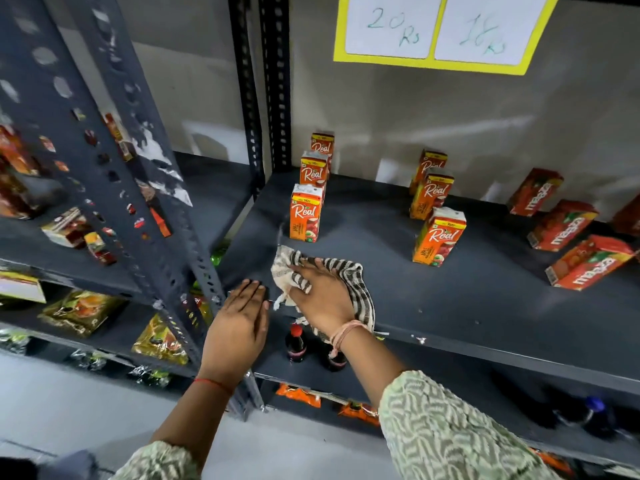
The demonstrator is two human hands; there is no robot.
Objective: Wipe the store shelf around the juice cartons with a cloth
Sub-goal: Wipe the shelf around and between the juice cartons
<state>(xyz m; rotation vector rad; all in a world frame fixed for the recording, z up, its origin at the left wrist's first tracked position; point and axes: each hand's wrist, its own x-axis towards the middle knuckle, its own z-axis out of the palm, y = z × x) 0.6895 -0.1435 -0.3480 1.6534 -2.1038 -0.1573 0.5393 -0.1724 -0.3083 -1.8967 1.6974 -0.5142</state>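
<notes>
Middle: shelf [374,230] bare between left cartons [306,213] and right cartons [437,237].
Left edge: post [204,268] blocks.
Front: open, though cloth [348,266] perhaps nears the left cartons.

Left hand [242,317] lies flat, palm down, fingers straight and together, pointing far. Right hand [320,296] sits just beside it on the right, palm down, fingers spread, angled left. Both forearms stretch forward.

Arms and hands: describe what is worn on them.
The left sleeve and right sleeve are pale green with a white wavy print. The left hand has a thin red thread at its wrist; the right hand a pale pink thread wound several times. No rings show.
</notes>
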